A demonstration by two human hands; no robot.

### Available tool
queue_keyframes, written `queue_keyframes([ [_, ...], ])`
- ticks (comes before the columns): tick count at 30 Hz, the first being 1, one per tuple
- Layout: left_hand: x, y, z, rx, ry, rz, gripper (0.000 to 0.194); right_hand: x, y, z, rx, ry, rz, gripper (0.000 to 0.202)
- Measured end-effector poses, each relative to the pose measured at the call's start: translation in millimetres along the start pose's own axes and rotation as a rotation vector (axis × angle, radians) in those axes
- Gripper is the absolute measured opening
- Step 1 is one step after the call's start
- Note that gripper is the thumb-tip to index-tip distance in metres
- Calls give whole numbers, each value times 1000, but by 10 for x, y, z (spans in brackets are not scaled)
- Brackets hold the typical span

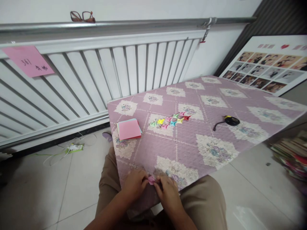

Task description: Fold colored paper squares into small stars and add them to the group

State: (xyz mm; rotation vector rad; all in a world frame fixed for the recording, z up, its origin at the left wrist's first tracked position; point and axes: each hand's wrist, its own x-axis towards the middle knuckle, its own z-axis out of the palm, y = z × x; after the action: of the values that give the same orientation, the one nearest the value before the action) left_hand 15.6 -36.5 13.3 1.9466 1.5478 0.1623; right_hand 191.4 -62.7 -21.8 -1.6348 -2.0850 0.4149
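Note:
A small piece of folded pink paper (pixel 151 180) is pinched between my two hands at the near edge of the table. My left hand (pixel 134 183) grips its left side with thumb and fingertips. On its right side, the fingers of my right hand (pixel 168 189) are closed. Farther back lies a stack of square coloured paper (pixel 130 129), pink on top. Right of the stack, several small folded paper pieces (pixel 173 123) in green, yellow, pink, blue and red sit in two slanting rows.
A purple flowered cloth covers the table (pixel 153 150). A black and yellow tape measure (pixel 231 120) with a strap lies to the right. Behind stands a white radiator (pixel 134 64), glasses (pixel 82 17) above it. A photo board (pixel 268 65) leans at the far right.

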Motion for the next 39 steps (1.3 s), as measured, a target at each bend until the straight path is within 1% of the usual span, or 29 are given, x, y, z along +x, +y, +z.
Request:
queue_keyframes([
  [4,14,-2,16,13,29,11,10,69,-31,7,-74,-73,2,7],
  [8,34,9,1,119,2,67,10,113,-51,34,-139,-100,-24,9],
  [11,60,15,-10,174,-24,126,13,135,-36,15,-112,-79,-60,13],
  [14,89,4,-2,151,-3,202,14,181,-11,-78,-17,-96,-110,20],
  [17,102,-4,-9,31,80,262,12,260,-13,-233,107,-148,-137,16],
  [20,95,9,-74,-96,168,294,14,346,-49,-401,242,-156,-145,15],
  [24,73,36,-192,-337,249,308,16,425,-109,-584,428,-111,-173,19],
  [27,60,62,-233,-547,297,295,19,447,-138,-665,531,-58,-153,20],
  [30,51,112,-224,-751,329,225,17,446,-153,-683,625,-5,-94,19],
  [33,51,171,-188,-906,376,86,12,428,-154,-644,690,52,-14,20],
  [35,56,194,-159,-968,404,10,12,410,-148,-604,716,79,42,22],
  [37,60,191,-126,-996,394,-12,15,391,-139,-568,739,89,89,22],
  [39,61,164,-83,-976,372,11,15,372,-131,-538,768,91,125,23],
])
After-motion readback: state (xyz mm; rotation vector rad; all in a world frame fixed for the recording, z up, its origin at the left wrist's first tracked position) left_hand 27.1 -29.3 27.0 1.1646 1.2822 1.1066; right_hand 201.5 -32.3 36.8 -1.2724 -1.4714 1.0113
